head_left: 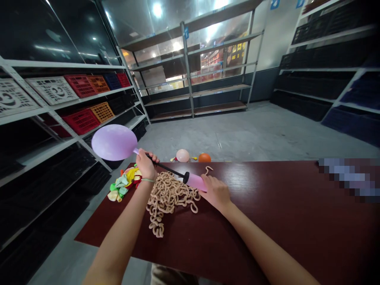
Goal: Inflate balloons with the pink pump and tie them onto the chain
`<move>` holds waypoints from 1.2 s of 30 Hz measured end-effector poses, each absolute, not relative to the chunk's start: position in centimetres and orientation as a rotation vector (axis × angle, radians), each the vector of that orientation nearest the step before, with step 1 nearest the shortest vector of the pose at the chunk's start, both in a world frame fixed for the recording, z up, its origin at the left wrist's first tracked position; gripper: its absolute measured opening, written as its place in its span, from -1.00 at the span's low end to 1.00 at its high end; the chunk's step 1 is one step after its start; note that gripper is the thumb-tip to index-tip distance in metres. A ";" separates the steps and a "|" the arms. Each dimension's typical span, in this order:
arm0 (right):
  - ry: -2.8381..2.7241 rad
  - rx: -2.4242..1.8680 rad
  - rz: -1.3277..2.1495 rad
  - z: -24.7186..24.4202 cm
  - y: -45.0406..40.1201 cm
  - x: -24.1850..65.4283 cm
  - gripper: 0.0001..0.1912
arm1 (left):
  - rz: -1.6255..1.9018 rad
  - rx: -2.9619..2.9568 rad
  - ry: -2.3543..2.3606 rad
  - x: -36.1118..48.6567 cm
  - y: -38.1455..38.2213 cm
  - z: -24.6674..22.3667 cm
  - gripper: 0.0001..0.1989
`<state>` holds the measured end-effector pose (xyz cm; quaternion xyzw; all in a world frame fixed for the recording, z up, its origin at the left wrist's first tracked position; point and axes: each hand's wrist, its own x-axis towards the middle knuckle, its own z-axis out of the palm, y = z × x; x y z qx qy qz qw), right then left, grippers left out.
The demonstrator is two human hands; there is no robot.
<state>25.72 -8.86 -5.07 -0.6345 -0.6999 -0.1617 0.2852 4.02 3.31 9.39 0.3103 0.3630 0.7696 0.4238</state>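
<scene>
My left hand (147, 164) is closed around the neck of an inflated purple balloon (114, 142) and the black end of a balloon pump. My right hand (215, 192) grips the pump's pink barrel (195, 181). Between my hands the pump's black rod (170, 170) is drawn out, slanting down to the right. Beneath it lies a tangled heap of beige, rope-like loops (168, 194) on the dark red table (261, 221). Left of the heap, several limp balloons (123, 184) in green, yellow, red and cream are bunched together, partly behind my left hand.
Past the table's far edge are a pale pink balloon (182, 155) and an orange balloon (204, 157). A pixelated patch (350, 174) covers the table's right end. Shelves with crates (53, 89) stand at left; a metal rack (190, 79) stands at the back.
</scene>
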 end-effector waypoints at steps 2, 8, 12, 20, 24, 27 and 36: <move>-1.838 -1.733 -0.444 -5.1 -8.8 25.7 -0.60 | 1.943 0.748 0.904 5.1 3.7 9.1 -0.73; -1.794 -1.812 -0.472 -5.0 -9.0 26.0 -0.57 | 1.776 0.788 0.909 11.6 0.8 4.0 -0.66; -1.846 -1.803 -0.457 -4.9 -9.3 26.0 -0.56 | 1.712 0.783 0.897 13.3 -1.1 1.8 -0.64; -1.943 -1.719 -0.450 -4.7 -9.5 25.3 -0.57 | 1.806 0.714 0.943 5.8 1.9 6.4 -0.70; -1.930 -1.715 -0.444 -4.7 -9.4 24.9 -0.59 | 1.891 0.725 0.969 3.4 3.6 8.1 -0.73; -1.891 -1.750 -0.439 -4.7 -9.3 24.7 -0.61 | 1.926 0.748 0.990 4.9 3.6 7.5 -0.72; -1.726 -1.747 -0.425 -5.0 -9.3 25.2 -0.58 | 1.694 0.938 0.926 13.6 -0.9 3.6 -0.63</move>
